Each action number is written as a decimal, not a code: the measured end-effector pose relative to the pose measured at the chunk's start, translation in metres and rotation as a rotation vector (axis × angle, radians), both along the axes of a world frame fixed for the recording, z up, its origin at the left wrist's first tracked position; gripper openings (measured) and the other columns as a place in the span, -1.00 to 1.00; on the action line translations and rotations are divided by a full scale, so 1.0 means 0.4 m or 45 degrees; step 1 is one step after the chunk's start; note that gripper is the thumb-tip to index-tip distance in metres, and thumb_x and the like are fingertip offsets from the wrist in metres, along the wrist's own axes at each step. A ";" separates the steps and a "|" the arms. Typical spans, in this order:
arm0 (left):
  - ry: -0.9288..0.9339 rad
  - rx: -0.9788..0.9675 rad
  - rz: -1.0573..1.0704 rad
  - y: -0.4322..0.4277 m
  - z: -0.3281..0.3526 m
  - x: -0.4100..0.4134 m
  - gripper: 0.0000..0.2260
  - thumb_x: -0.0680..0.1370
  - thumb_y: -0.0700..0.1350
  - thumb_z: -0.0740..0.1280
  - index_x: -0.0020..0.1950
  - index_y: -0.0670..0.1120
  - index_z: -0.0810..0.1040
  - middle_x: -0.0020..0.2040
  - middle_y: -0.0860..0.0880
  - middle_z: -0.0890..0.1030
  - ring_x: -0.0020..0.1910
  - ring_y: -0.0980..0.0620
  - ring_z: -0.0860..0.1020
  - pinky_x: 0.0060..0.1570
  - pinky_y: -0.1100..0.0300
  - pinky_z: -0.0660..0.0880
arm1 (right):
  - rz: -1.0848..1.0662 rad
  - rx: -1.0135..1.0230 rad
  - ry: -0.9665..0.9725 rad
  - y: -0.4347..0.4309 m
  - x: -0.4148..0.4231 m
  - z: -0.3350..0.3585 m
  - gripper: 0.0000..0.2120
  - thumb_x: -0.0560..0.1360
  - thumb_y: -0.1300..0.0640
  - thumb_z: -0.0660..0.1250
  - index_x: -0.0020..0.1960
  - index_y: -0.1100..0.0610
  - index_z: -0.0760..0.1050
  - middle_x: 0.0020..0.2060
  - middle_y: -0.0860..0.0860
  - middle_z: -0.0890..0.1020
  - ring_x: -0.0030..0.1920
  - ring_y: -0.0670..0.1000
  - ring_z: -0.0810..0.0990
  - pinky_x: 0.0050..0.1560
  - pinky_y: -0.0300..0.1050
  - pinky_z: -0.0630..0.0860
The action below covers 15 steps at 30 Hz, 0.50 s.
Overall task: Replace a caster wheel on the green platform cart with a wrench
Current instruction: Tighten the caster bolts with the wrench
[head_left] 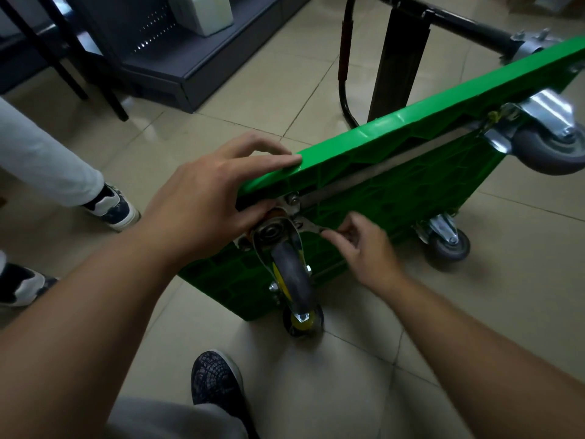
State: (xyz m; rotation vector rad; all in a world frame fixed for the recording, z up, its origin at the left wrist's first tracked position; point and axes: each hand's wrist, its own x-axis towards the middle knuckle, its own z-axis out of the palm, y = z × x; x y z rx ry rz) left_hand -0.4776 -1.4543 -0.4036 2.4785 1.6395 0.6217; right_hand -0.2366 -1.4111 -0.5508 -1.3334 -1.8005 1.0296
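Steadying the green platform cart [395,191], which stands tipped on its long edge with the ribbed underside turned toward the person, the left hand [202,198] clamps the upper rim: fingers laid flat over the top, thumb pressing from beneath. Just below that thumb hangs the caster wheel [292,280], its fork pointing down and away from the deck. The right hand [364,245] reaches in beside it, fingers curled at the corner of the mounting plate [308,225]. Motion blur hides whether they pinch a nut or merely touch the plate, and no wrench is in view. The deck looks like stiff moulded plastic, light enough for one hand to keep upright, but balanced on edge it would likely tip if the rim were released. The caster is probably the heavier, harder part, steel fork and rubber tyre, and it swivels, so taking it by the wheel gives poor control. The plate beside the right fingertips is the better hold. Small nuts there would be slippery and easily dropped.
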 end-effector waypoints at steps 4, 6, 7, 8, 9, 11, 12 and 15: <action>-0.009 -0.006 -0.003 0.009 -0.001 -0.007 -0.46 0.54 -0.05 0.47 0.49 0.26 0.47 0.39 0.28 0.46 0.26 0.06 0.58 0.03 -0.14 0.60 | -0.214 -0.207 0.386 -0.062 -0.081 -0.069 -0.72 0.53 0.15 0.44 -0.22 0.04 0.36 -0.41 -0.13 0.46 -0.42 -0.26 0.46 -0.37 -0.42 0.33; -0.019 -0.018 -0.007 0.013 0.000 -0.009 -0.46 0.54 -0.05 0.48 0.49 0.25 0.47 0.39 0.27 0.47 0.27 0.06 0.57 0.05 -0.15 0.60 | -0.200 -0.244 0.431 -0.058 -0.078 -0.065 -0.73 0.53 0.15 0.44 -0.22 0.06 0.37 -0.44 -0.15 0.47 -0.43 -0.25 0.45 -0.38 -0.42 0.32; -0.019 -0.020 -0.007 0.013 0.000 -0.009 -0.46 0.54 -0.05 0.48 0.49 0.25 0.47 0.39 0.27 0.47 0.27 0.06 0.57 0.06 -0.14 0.60 | -0.177 -0.265 0.445 -0.054 -0.069 -0.062 -0.73 0.53 0.13 0.44 -0.22 0.07 0.37 -0.46 -0.16 0.47 -0.44 -0.23 0.43 -0.38 -0.40 0.31; -0.020 -0.018 -0.007 0.013 0.001 -0.009 -0.46 0.54 -0.05 0.49 0.48 0.26 0.47 0.39 0.27 0.47 0.27 0.07 0.57 0.06 -0.14 0.60 | -0.148 -0.269 0.433 -0.053 -0.061 -0.062 -0.72 0.53 0.10 0.45 -0.22 0.09 0.37 -0.48 -0.17 0.46 -0.44 -0.22 0.40 -0.39 -0.37 0.30; -0.021 -0.017 -0.004 0.012 0.001 -0.008 -0.45 0.53 -0.06 0.49 0.48 0.27 0.47 0.38 0.28 0.47 0.27 0.07 0.57 0.05 -0.14 0.60 | -0.125 -0.270 0.404 -0.054 -0.055 -0.060 -0.71 0.53 0.06 0.44 -0.23 0.10 0.37 -0.48 -0.16 0.44 -0.44 -0.20 0.37 -0.39 -0.33 0.29; -0.016 -0.010 0.009 0.012 -0.002 -0.010 -0.45 0.53 -0.05 0.49 0.48 0.29 0.46 0.38 0.29 0.46 0.25 0.07 0.58 0.04 -0.13 0.60 | -0.078 -0.299 0.301 -0.063 -0.034 -0.072 -0.68 0.54 0.00 0.42 -0.24 0.10 0.35 -0.51 -0.16 0.39 -0.45 -0.15 0.32 -0.39 -0.26 0.28; -0.011 -0.007 0.008 0.013 -0.002 -0.010 -0.45 0.53 -0.04 0.48 0.48 0.29 0.46 0.38 0.30 0.46 0.24 0.06 0.59 0.03 -0.13 0.60 | -0.045 -0.322 0.216 -0.069 -0.012 -0.083 -0.65 0.54 -0.03 0.42 -0.25 0.09 0.34 -0.52 -0.16 0.37 -0.45 -0.14 0.30 -0.38 -0.24 0.28; -0.012 -0.011 -0.008 0.011 0.001 -0.006 -0.45 0.53 -0.04 0.48 0.48 0.28 0.46 0.38 0.30 0.46 0.22 0.04 0.59 0.02 -0.14 0.60 | 0.119 -0.225 -0.403 -0.079 0.098 -0.118 -0.61 0.48 -0.18 0.43 -0.27 0.02 0.33 -0.49 -0.12 0.39 -0.41 -0.07 0.34 -0.25 -0.11 0.29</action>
